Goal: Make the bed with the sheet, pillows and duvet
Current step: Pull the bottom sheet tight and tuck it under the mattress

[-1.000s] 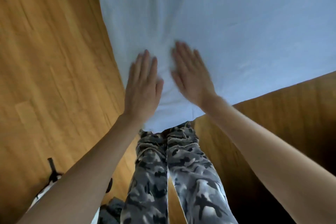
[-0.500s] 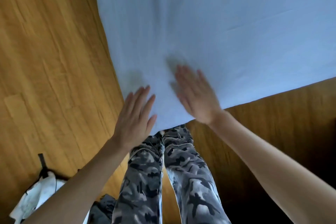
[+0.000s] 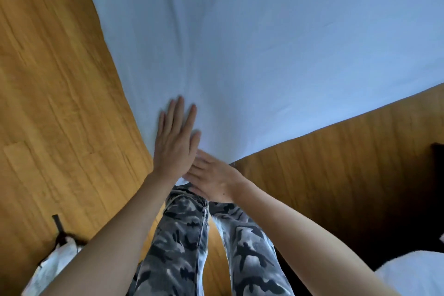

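We press our left hand (image 3: 175, 144) flat on the sheet (image 3: 264, 55) at the bed's near corner — fingers straight — while our right hand (image 3: 211, 181), also flat and holding nothing, lies against the corner's edge below it.

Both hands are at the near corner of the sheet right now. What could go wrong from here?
1. The left hand lies flat on the sheet, not gripping; the corner could slip loose.
2. Creases fan out above its fingers and may stay.
3. The right hand lies partly under the left, so they may hinder each other.
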### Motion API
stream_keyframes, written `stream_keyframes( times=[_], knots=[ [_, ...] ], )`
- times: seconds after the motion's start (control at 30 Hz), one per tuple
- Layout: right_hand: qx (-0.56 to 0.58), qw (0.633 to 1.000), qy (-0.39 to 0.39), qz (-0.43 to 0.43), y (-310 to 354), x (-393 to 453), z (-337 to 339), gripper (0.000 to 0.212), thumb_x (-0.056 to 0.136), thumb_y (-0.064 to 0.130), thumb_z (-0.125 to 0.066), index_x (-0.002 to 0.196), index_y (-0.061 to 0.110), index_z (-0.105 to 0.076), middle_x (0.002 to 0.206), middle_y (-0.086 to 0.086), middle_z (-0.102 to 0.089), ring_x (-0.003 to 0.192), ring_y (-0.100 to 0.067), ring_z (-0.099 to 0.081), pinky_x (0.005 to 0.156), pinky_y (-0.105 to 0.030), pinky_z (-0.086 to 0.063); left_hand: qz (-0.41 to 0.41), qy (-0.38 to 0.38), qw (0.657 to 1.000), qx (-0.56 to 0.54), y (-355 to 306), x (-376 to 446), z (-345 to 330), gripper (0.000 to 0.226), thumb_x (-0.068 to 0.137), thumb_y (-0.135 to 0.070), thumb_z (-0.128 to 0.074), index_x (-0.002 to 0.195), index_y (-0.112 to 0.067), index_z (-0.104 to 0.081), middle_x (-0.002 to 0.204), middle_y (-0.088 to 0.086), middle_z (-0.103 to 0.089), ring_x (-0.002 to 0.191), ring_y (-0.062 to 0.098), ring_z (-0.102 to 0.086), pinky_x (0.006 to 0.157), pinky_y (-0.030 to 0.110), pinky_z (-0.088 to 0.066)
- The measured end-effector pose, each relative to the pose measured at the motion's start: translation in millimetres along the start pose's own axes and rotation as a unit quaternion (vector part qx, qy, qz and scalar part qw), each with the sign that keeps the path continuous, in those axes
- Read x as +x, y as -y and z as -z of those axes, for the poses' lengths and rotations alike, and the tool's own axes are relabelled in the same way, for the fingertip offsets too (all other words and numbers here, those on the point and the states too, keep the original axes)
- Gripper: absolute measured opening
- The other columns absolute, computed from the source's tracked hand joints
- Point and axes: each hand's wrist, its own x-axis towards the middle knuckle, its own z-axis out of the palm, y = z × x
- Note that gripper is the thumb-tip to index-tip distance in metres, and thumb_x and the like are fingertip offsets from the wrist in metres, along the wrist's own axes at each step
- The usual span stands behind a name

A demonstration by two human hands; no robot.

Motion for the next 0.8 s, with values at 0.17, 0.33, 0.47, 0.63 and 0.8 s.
stream_keyframes(
  times=[0.17,0.33,0.47,0.63,0.8],
  knots=[
    [0.062,0.996,0.062,0.003,32,-49,47,0.056,0.101,0.038,-0.031,0.148,0.009,-0.032,0.153,-0.007,-0.035,0.144,-0.022,-0.026,0.120,-0.042,-0.014,0.017,0.206,0.976,0.068,5,-83,31,0.060,0.097,-0.026,-0.046,0.151,-0.011,-0.026,0.160,0.017,-0.005,0.148,0.030,-0.007,0.120,0.044,-0.012],
    [0.075,0.986,0.041,-0.145,31,-83,131,0.051,0.100,0.037,-0.038,0.143,0.009,-0.042,0.149,-0.008,-0.041,0.140,-0.024,-0.035,0.112,-0.043,-0.035,0.121,0.285,0.948,0.068,-6,-123,124,0.061,0.103,-0.032,-0.035,0.155,-0.014,-0.007,0.161,0.016,0.008,0.149,0.029,0.006,0.120,0.040,-0.001],
    [0.075,0.970,0.021,-0.229,33,-64,202,0.052,0.100,0.036,-0.029,0.140,0.006,-0.047,0.146,-0.010,-0.045,0.137,-0.026,-0.040,0.113,-0.041,-0.030,0.192,0.262,0.946,0.023,6,-122,201,0.058,0.105,-0.036,-0.025,0.155,-0.015,-0.007,0.162,0.012,0.006,0.149,0.025,0.005,0.121,0.038,-0.003],
    [0.067,0.951,-0.014,-0.303,53,10,271,0.059,0.105,0.039,-0.014,0.135,0.007,-0.053,0.141,-0.008,-0.052,0.131,-0.024,-0.048,0.109,-0.036,-0.031,0.240,0.175,0.952,-0.075,64,-107,285,0.056,0.103,-0.032,-0.036,0.154,-0.014,-0.020,0.162,0.011,-0.005,0.149,0.027,-0.006,0.119,0.040,-0.020],
    [0.115,0.929,-0.049,-0.348,92,123,329,0.072,0.103,0.048,-0.005,0.132,0.007,-0.057,0.137,-0.009,-0.055,0.126,-0.025,-0.054,0.103,-0.038,-0.042,0.228,0.143,0.960,-0.075,168,-101,376,0.056,0.103,-0.033,-0.036,0.154,-0.018,-0.020,0.162,0.008,-0.004,0.149,0.024,-0.007,0.118,0.037,-0.019]
  ],
)
